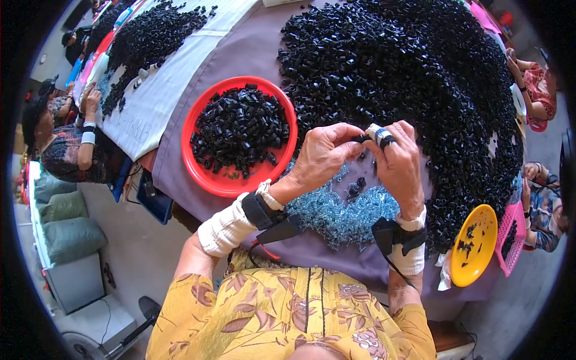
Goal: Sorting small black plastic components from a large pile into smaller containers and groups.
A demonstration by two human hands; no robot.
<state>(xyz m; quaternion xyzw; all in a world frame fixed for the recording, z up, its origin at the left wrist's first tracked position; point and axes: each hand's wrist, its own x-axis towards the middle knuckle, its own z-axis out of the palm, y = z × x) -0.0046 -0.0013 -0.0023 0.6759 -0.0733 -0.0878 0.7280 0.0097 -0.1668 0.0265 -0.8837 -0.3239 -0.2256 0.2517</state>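
Note:
My left hand [324, 155] and my right hand [398, 157] meet over the table, fingertips pinched close together. Between the left fingertips is a small black plastic part [360, 138]. The right hand is closed too, with white and dark wraps on a finger; what it grips is hidden. Below my hands lies a pile of small clear-blue pieces [336, 216], with a few black parts [356, 187] among them. To the left, a red basin [191, 166] holds many black parts. A huge heap of the same black parts [396, 66] spreads beyond my hands.
A yellow plate [487, 240] with a few black bits sits at the right edge, beside a pink basket [515, 231]. Other people work at the left [72, 132] and right [543, 198]. Another black heap [150, 36] covers part of the white-covered table [180, 78].

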